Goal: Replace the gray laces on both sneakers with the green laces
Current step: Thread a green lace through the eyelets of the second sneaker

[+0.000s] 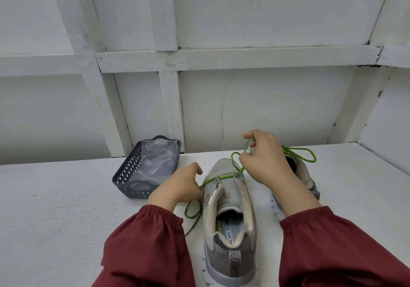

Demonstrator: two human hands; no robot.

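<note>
- Green lace (224, 177) runs to both grips: my right hand (264, 162) pinches one end lifted above the toe, my left hand (182, 184) clasps the other, evening the tension, I judge.
- Between them the near sneaker (230, 220) sits heel toward me, only its farthest eyelets threaded.
- Just right, the far sneaker (308, 175) already wears green.
- Far left waits the basket (126, 175).

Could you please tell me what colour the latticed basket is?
The basket is dark gray, seen in the head view.
</note>
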